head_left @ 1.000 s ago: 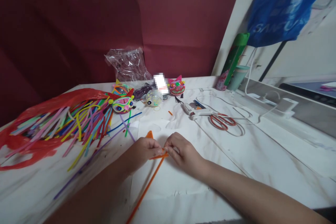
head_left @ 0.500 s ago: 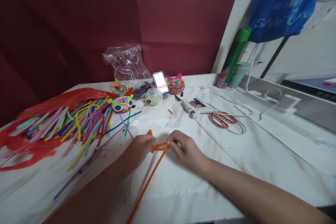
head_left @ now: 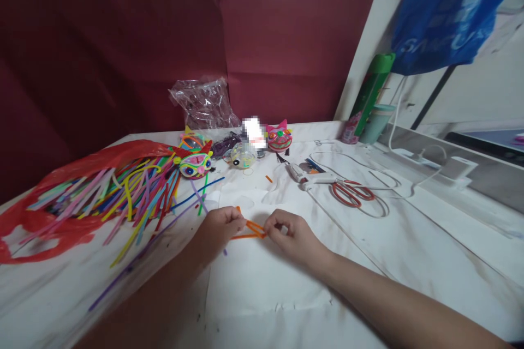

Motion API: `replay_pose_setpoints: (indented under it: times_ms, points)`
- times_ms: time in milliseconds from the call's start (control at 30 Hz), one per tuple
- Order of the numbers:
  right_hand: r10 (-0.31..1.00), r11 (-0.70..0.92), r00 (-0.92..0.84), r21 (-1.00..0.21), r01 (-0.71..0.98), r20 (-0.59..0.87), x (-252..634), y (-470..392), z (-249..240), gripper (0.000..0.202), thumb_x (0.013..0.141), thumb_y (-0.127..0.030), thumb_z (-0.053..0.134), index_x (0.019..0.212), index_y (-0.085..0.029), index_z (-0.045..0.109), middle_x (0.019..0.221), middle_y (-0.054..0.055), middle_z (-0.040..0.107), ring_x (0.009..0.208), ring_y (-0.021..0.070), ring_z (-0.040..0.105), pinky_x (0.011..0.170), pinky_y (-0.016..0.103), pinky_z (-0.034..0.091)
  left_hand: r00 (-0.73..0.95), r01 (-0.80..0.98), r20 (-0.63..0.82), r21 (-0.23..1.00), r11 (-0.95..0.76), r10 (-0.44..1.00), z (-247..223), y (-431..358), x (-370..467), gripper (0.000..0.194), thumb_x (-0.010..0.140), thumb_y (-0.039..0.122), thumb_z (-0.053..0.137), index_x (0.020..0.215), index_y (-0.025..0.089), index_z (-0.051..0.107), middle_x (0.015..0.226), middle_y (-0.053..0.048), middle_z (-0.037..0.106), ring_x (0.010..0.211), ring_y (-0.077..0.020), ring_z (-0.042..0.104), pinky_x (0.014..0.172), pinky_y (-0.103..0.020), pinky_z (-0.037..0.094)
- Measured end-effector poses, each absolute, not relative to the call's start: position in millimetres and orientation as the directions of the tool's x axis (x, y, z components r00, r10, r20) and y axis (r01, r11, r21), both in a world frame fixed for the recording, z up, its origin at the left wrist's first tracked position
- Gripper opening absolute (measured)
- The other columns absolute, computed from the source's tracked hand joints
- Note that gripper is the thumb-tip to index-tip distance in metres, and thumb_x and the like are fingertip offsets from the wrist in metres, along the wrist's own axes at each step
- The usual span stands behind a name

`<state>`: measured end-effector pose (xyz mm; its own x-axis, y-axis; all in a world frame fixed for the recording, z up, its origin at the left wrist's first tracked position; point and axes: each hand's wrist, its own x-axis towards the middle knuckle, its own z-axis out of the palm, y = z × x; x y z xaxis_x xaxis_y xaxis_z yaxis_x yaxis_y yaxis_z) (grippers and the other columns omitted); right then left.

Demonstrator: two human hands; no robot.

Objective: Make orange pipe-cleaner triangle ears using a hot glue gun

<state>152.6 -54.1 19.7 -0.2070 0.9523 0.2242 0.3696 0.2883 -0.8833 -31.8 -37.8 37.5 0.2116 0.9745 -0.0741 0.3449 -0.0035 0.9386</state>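
An orange pipe cleaner (head_left: 256, 228) is bent into a narrow folded shape between my two hands, over a white sheet of paper (head_left: 262, 289). My left hand (head_left: 224, 224) pinches one side of it, with a short orange end showing above the fingers. At the other side, thumb and forefinger of my right hand (head_left: 289, 230) are closed on the bent corner. A loose length of the orange strip runs left from that corner and passes behind my left hand.
Many coloured pipe cleaners (head_left: 135, 185) spill from a red plastic bag (head_left: 98, 152) at left. Behind stand decorated animal heads, one yellow-green (head_left: 195, 163), one pink (head_left: 280, 137). A glue gun (head_left: 315, 177), red-handled scissors (head_left: 352, 193) and cables lie right. A green spray can (head_left: 370, 95) stands farther back.
The long tail of the orange pipe cleaner, which pointed down toward me, now lies leftward behind my left hand. Both hands keep their pinch. The view has tilted slightly up.
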Motion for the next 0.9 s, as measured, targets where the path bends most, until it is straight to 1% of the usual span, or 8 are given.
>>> replay_pose_setpoints:
  times_ms: [100, 167, 233, 367, 433, 567, 700, 900]
  points:
    - [0.950, 0.148, -0.305, -0.956, 0.253, 0.066, 150.4, -55.4, 18.2, 0.010, 0.071, -0.016, 0.050, 0.066, -0.014, 0.059, 0.059, -0.001, 0.053, 0.051, 0.0083, 0.041, 0.049, 0.021, 0.031, 0.291, 0.385, -0.097, 0.923, -0.024, 0.952, 38.2, -39.4, -30.3, 0.012, 0.065, 0.027, 0.053, 0.059, 0.017, 0.052, 0.049, 0.007, 0.038, 0.047, -0.0079, 0.031, 0.047, -0.022, 0.021]
    - [0.925, 0.029, -0.379, -0.985, 0.167, -0.037, 149.6, -56.2, 17.1, 0.011, 0.072, -0.022, 0.052, 0.067, -0.014, 0.059, 0.054, -0.003, 0.049, 0.047, 0.0071, 0.037, 0.046, 0.021, 0.028, 0.347, 0.367, -0.105, 0.930, -0.032, 0.932, 36.9, -40.2, -29.0, 0.011, 0.064, 0.027, 0.054, 0.060, 0.016, 0.053, 0.049, 0.008, 0.038, 0.047, -0.0079, 0.031, 0.047, -0.022, 0.021]
    - [0.904, -0.052, -0.418, -0.993, 0.108, -0.093, 149.3, -56.5, 16.2, 0.013, 0.071, -0.026, 0.056, 0.065, -0.014, 0.058, 0.051, -0.005, 0.046, 0.045, 0.0062, 0.033, 0.045, 0.021, 0.025, 0.358, 0.331, -0.096, 0.943, -0.030, 0.929, 35.3, -40.8, -27.3, 0.011, 0.063, 0.027, 0.055, 0.062, 0.016, 0.054, 0.049, 0.007, 0.040, 0.048, -0.0082, 0.033, 0.048, -0.022, 0.023]
    - [0.922, -0.090, -0.375, -0.996, 0.027, -0.094, 148.4, -56.6, 15.6, 0.015, 0.068, -0.028, 0.060, 0.062, -0.015, 0.054, 0.052, -0.005, 0.049, 0.047, 0.0057, 0.035, 0.046, 0.020, 0.025, 0.353, 0.201, -0.066, 0.980, -0.006, 0.933, 32.6, -40.8, -24.8, 0.021, 0.069, 0.033, 0.051, 0.063, 0.015, 0.058, 0.056, 0.002, 0.052, 0.056, -0.0114, 0.045, 0.057, -0.024, 0.033]
    - [0.933, -0.088, -0.352, -0.996, -0.003, -0.081, 147.4, -57.1, 15.9, 0.018, 0.068, -0.030, 0.062, 0.062, -0.015, 0.053, 0.054, -0.004, 0.051, 0.047, 0.0057, 0.036, 0.046, 0.020, 0.025, 0.354, 0.182, -0.061, 0.983, -0.005, 0.933, 30.0, -40.2, -24.2, 0.022, 0.070, 0.035, 0.052, 0.065, 0.015, 0.059, 0.058, 0.001, 0.054, 0.057, -0.0121, 0.047, 0.059, -0.025, 0.035]
    - [0.939, -0.058, -0.342, -0.998, -0.036, -0.042, 145.8, -58.6, 16.9, 0.027, 0.068, -0.039, 0.065, 0.062, -0.016, 0.052, 0.055, -0.004, 0.053, 0.048, 0.0060, 0.037, 0.048, 0.021, 0.026, 0.358, 0.196, -0.051, 0.980, -0.021, 0.932, 22.6, -39.4, -22.8, 0.013, 0.066, 0.029, 0.059, 0.065, 0.016, 0.057, 0.055, 0.003, 0.053, 0.054, -0.0112, 0.047, 0.055, -0.024, 0.034]
    - [0.941, -0.040, -0.337, -0.998, -0.050, -0.021, 144.8, -59.1, 16.0, 0.034, 0.067, -0.046, 0.065, 0.062, -0.016, 0.050, 0.057, -0.002, 0.056, 0.049, 0.0067, 0.039, 0.050, 0.022, 0.027, 0.321, 0.186, -0.042, 0.982, -0.020, 0.946, 22.7, -42.2, -19.1, 0.011, 0.066, 0.026, 0.058, 0.061, 0.016, 0.054, 0.051, 0.004, 0.052, 0.051, -0.0101, 0.046, 0.054, -0.023, 0.033]
    - [0.948, -0.056, -0.315, -0.997, -0.050, -0.037, 143.3, -59.0, 14.1, 0.033, 0.066, -0.045, 0.066, 0.061, -0.016, 0.050, 0.055, -0.003, 0.052, 0.048, 0.0060, 0.038, 0.048, 0.021, 0.026, 0.245, 0.252, -0.038, 0.967, -0.026, 0.969, 32.5, -47.7, -14.5, 0.011, 0.062, 0.026, 0.056, 0.057, 0.017, 0.052, 0.048, 0.005, 0.049, 0.048, -0.0098, 0.043, 0.050, -0.023, 0.031]
